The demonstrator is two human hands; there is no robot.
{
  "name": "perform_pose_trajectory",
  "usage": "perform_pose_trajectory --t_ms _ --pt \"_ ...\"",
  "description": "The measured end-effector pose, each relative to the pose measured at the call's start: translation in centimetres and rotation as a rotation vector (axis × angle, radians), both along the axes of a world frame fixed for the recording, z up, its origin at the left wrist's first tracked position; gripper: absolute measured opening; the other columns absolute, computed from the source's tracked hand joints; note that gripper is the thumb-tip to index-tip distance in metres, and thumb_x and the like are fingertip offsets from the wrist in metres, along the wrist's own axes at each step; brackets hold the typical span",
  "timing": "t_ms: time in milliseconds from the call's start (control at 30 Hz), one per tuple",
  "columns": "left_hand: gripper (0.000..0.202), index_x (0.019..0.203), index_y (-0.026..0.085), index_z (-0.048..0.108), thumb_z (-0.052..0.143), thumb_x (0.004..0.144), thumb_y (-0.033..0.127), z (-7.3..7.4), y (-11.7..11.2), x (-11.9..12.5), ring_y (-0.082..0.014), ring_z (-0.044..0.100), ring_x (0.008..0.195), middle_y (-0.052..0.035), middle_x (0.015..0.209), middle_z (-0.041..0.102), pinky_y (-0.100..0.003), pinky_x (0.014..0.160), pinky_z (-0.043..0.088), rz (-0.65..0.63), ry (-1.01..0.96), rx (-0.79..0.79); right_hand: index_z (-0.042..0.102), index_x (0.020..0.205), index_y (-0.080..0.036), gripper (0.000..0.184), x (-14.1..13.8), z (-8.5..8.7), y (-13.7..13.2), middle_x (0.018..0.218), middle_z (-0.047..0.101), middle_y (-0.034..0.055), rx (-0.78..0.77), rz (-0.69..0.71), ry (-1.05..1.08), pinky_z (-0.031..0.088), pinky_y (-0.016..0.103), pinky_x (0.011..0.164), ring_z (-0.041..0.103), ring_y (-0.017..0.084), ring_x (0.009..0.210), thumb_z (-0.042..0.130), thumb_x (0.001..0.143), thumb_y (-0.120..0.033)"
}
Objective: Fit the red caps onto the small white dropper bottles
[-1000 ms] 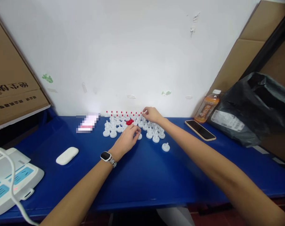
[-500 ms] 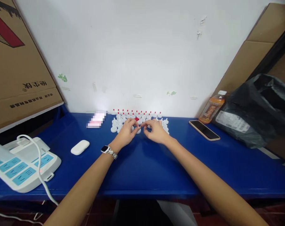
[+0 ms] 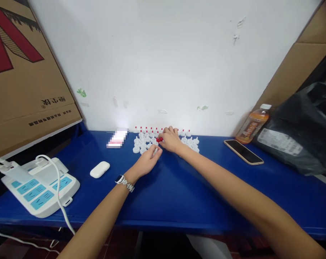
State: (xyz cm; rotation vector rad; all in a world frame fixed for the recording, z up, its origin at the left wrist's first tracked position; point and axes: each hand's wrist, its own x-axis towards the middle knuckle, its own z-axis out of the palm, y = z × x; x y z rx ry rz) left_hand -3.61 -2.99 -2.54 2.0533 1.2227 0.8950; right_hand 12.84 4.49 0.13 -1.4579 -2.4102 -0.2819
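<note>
My left hand is closed in a pinch around a small white nozzle cap, held just over the front of the group. Farther in, my right hand bends over a little pile of red caps. Its thumb and index finger are closed at the pile's edge, apparently on one small red cap, while the other fingers stretch toward the wall. Around both hands stand several white nozzle caps without red tips. Behind them, white nozzle caps with red tips stand in rows, partly hidden by my right hand.
On the blue table lie a white earphone case and a power strip with cables at left. To the right are a phone, an orange drink bottle and a black plastic bag. A white wall bounds the back.
My right hand has moved away from my left hand, forward to the red caps. My left hand has drawn slightly back with the white nozzle cap. The view has shifted a little.
</note>
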Motion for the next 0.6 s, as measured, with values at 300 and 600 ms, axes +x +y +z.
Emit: perform_pose_trajectory --t_ms 300,600 --pt "0.021 0.108 0.020 0.053 0.048 0.090 0.030 0.3 -0.3 0.0 -0.0114 0.049 0.059 0.0004 0.083 0.060 -0.026 0.059 0.042 -0.071 0.012 -0.017 0.076 0.093 -0.016 0.024 -0.6 -1.1 1.4 0.109 0.066 0.0181 0.012 -0.022 -0.084 0.030 0.046 0.089 0.047 0.033 0.109 0.053 0.090 -0.021" --pt "0.030 0.112 0.019 0.053 0.048 0.094 0.043 0.0 -0.3 0.0 -0.0152 0.057 0.066 -0.0030 0.087 0.066 -0.028 0.064 0.046 -0.065 -0.017 -0.051 0.068 0.085 -0.018 0.009 1.2 0.1 -1.0 0.088 0.073 0.0060 -0.106 0.091 0.510 0.043 0.034 0.083 0.062 0.021 0.089 0.059 0.084 -0.021"
